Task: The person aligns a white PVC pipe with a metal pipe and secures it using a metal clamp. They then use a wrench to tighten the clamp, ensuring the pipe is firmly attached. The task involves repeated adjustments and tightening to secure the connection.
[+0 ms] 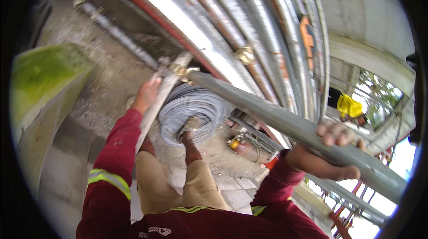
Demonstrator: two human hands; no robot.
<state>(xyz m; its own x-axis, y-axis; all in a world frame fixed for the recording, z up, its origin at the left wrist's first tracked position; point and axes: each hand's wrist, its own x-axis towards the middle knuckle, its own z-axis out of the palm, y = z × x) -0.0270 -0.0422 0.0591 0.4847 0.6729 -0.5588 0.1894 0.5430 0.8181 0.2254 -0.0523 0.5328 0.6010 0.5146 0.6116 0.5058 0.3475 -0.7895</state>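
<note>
My right hand [327,152] is wrapped around a thick grey scaffold tube [263,107], which slants from the middle of the view down to the lower right. At its far end, a brass-coloured clamp [182,71] sits where the tube meets a thinner whitish pole [156,101]. My left hand [147,94] grips that pole from its left side, just below the clamp; some of its fingers are blurred. Beneath the tube, a coil of grey hose or cable [191,114] lies on the ground around one of my feet.
Several long metal tubes [249,25] run overhead at the right, with another clamp [244,55]. A mossy concrete block [49,78] stands at left. A pipe [116,32] crosses the upper left. Near the coil lies a cylinder with a yellow top [240,145]. Yellow cloth [349,105] hangs at right.
</note>
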